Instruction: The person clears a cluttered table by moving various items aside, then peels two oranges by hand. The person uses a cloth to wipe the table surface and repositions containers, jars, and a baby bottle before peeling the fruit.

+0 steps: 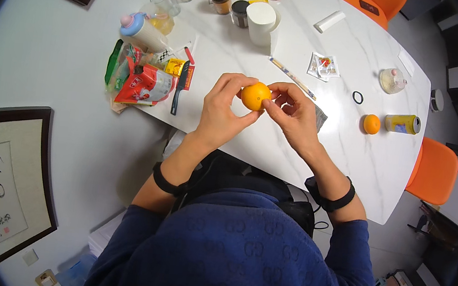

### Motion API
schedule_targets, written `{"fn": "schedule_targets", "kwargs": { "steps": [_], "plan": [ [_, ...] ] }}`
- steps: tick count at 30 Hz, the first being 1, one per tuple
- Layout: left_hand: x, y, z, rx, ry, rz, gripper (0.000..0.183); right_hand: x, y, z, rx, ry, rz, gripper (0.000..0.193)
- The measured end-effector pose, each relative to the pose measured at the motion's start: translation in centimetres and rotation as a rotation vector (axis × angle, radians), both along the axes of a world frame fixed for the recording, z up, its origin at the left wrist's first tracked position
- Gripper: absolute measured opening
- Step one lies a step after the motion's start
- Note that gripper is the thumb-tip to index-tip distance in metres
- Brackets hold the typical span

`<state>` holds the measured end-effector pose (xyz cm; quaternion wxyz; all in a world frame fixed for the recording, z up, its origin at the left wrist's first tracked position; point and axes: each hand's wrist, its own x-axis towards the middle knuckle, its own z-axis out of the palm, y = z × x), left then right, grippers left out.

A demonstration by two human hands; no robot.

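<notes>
Orange, firm-looking, probably light and slightly slick: from here I see the left hand and right hand gripping the fruit; I'd hold its sides.

Steeply down it looks, this single fisheye view, from the head above the person's torso, close in, facing over the near edge of the desk and sweeping wide past its curved right edge!

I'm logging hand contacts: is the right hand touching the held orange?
Touching. The head view shows the right hand with its thumb tip against the right side of the held orange.
</notes>
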<state>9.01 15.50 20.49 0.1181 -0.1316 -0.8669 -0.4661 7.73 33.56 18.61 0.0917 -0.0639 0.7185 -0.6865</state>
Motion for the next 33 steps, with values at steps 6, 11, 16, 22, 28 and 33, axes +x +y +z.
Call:
{"fn": "schedule_targets", "kwargs": {
  "steps": [6,11,16,22,28,33],
  "plan": [
    [0.7,0.2,2.3,-0.011,0.128,-0.043,0.062,0.4,1.0,3.0,-0.168,-0.231,0.107,0.027],
    [0.2,1.5,2.9,0.208,0.226,-0.118,0.07,0.7,1.5,3.7,-0.735,-0.48,0.264,0.028],
    [0.2,1.7,4.0,-0.01,0.235,-0.144,0.065,0.7,1.9,3.3,-0.72,-0.408,0.25,0.029],
    [0.4,3.0,4.4,-0.16,0.2,-0.08,0.06,0.8,2.6,3.1,-0.351,-0.161,0.083,0.024],
    [0.6,3.1,4.5,-0.303,0.142,-0.135,0.057,0.6,3.0,3.1,-0.211,-0.008,0.056,0.025],
    [0.8,3.1,4.5,-0.376,0.076,-0.17,0.057,-0.1,3.9,2.3,-0.059,-0.035,0.121,0.021]
  ]
}}
